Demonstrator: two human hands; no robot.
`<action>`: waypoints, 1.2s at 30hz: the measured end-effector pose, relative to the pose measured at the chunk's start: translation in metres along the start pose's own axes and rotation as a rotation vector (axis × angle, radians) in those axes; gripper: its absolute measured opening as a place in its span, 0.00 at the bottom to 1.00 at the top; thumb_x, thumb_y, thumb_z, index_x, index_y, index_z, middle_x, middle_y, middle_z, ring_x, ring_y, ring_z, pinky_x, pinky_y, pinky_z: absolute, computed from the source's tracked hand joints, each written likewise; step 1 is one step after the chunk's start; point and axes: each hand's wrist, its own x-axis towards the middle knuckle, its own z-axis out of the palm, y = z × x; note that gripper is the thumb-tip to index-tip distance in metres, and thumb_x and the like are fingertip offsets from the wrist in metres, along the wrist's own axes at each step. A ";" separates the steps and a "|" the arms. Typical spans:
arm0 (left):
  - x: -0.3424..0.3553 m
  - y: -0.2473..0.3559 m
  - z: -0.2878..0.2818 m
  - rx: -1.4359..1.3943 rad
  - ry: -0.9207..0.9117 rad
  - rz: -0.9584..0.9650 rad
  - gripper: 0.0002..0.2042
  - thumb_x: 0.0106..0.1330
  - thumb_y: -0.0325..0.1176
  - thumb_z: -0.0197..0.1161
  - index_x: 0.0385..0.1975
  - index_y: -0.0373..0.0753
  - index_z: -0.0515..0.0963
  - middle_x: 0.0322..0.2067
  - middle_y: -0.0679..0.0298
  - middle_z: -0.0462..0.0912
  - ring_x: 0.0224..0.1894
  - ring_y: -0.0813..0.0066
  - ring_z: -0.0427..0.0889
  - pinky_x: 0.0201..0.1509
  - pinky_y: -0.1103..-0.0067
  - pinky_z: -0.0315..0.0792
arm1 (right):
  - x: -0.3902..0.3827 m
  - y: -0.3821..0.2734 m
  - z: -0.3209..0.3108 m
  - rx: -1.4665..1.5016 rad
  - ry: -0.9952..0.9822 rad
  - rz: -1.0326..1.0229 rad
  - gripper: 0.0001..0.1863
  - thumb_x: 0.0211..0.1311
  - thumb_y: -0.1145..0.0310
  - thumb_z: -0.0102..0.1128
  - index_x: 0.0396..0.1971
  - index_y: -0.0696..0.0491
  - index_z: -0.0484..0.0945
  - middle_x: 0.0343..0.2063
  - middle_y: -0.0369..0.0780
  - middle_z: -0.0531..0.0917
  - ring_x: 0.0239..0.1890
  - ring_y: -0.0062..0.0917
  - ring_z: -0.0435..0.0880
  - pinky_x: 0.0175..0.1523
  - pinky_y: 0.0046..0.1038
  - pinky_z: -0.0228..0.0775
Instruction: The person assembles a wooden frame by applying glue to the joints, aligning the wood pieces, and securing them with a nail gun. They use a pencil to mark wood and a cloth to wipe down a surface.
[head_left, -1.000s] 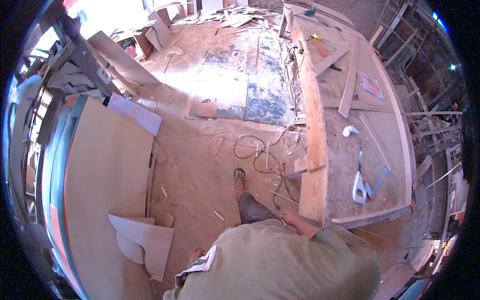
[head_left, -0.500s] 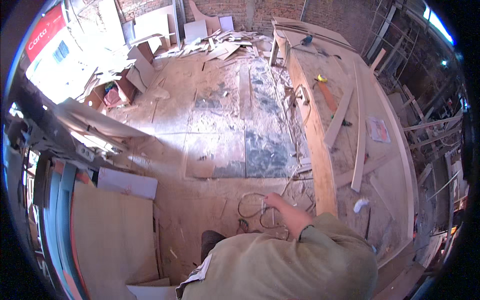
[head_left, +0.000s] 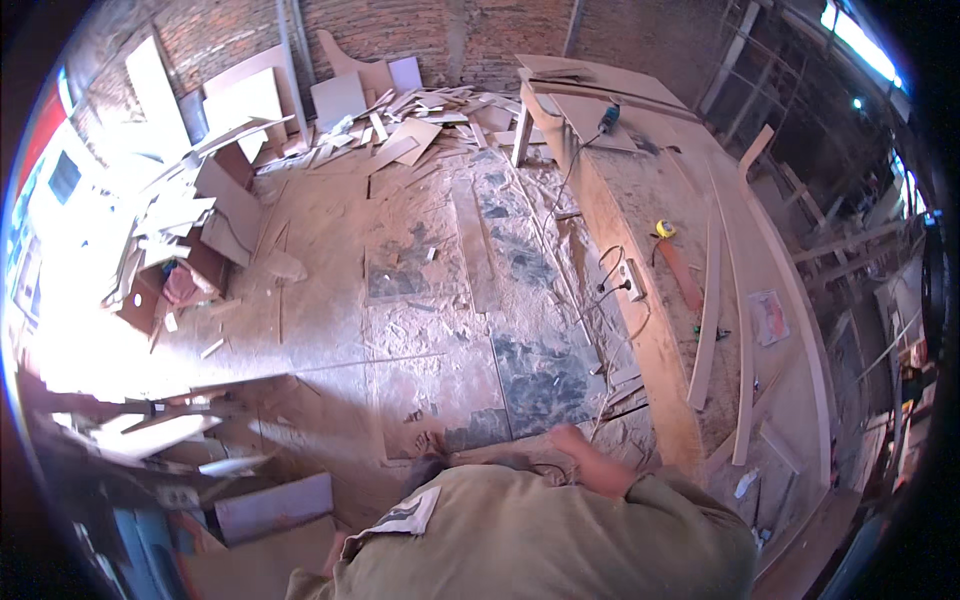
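Head view: a long wooden workbench [head_left: 640, 205] stands at right, bearing a wooden strip [head_left: 706, 320]. The right hand [head_left: 572, 440] hangs near its edge, the left hand [head_left: 334, 551] barely shows; whether either's fingers grasp anything, I cannot tell. A yellow tape measure [head_left: 664, 229] lies on the workbench.
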 end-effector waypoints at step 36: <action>0.693 1.107 -0.158 0.876 -0.151 0.445 0.31 0.67 0.55 0.55 0.60 0.33 0.73 0.63 0.46 0.70 0.68 0.51 0.64 0.72 0.62 0.56 | 0.660 0.024 -0.351 0.017 0.176 0.488 0.19 0.63 0.52 0.56 0.28 0.53 0.84 0.31 0.49 0.85 0.38 0.47 0.84 0.43 0.45 0.76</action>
